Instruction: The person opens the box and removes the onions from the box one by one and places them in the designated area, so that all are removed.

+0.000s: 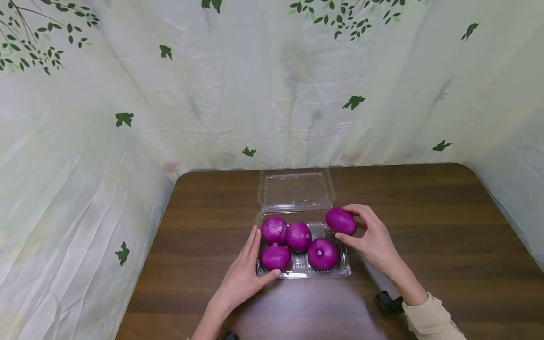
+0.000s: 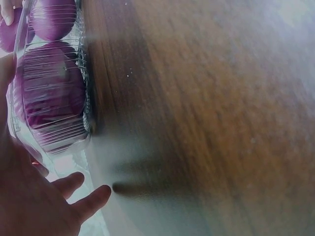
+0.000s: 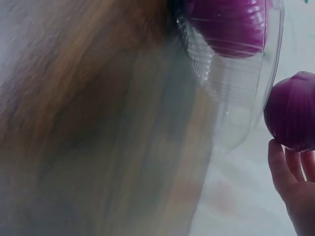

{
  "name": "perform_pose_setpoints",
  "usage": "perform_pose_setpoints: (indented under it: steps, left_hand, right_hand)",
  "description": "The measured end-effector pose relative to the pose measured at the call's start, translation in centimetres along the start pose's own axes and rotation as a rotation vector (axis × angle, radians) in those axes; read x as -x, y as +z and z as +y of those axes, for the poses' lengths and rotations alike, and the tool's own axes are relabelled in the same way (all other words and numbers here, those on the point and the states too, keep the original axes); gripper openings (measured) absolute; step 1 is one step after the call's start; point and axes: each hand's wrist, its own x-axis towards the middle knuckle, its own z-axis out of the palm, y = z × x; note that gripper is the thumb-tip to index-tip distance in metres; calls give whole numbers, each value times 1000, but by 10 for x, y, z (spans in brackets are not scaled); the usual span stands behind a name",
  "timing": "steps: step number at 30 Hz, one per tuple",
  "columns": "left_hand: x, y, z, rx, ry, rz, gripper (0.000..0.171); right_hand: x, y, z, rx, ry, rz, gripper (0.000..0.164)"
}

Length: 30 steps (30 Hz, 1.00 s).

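Note:
A clear plastic clamshell container [image 1: 303, 275] lies on the table with several purple-red onions in it. Two onions, a rear one [image 1: 274, 230] and a front one [image 1: 276, 257], sit on its left side; others are at the middle [image 1: 298, 236] and front right [image 1: 323, 254]. My right hand [image 1: 371, 236] grips another red onion [image 1: 341, 221] between thumb and fingers, over the container's back right corner. That held onion [image 3: 294, 112] appears beside the rim in the right wrist view. My left hand [image 1: 242, 278] rests against the container's left side, fingers extended, thumb at the front rim.
The container's transparent lid [image 1: 296, 189] lies folded back toward the table's far edge. Beneath is a brown wood-grain table [image 1: 446, 236]. A pale curtain [image 1: 255, 94] with green leaf prints hangs behind and at both sides.

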Motion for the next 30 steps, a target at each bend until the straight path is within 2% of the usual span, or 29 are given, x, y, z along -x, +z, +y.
perform_pose_setpoints:
  steps: [5, 10, 18, 23, 30]
  left_hand:
    - [0, 0, 0, 1, -10, -3, 110]
    - [1, 0, 1, 2, 13, 17, 111]
    - [1, 0, 1, 2, 15, 23, 110]
    - [1, 1, 0, 2, 5, 13, 110]
    - [1, 1, 0, 1, 9, 14, 110]
  right_hand:
    - [3, -3, 6, -17, 17, 41, 63]
    - [7, -6, 16, -39, 52, 85, 63]
    - [12, -11, 30, -106, 161, 100, 65]
    - [11, -14, 40, -8, 169, 109, 66]
    - [8, -20, 53, 166, 145, 53, 68]
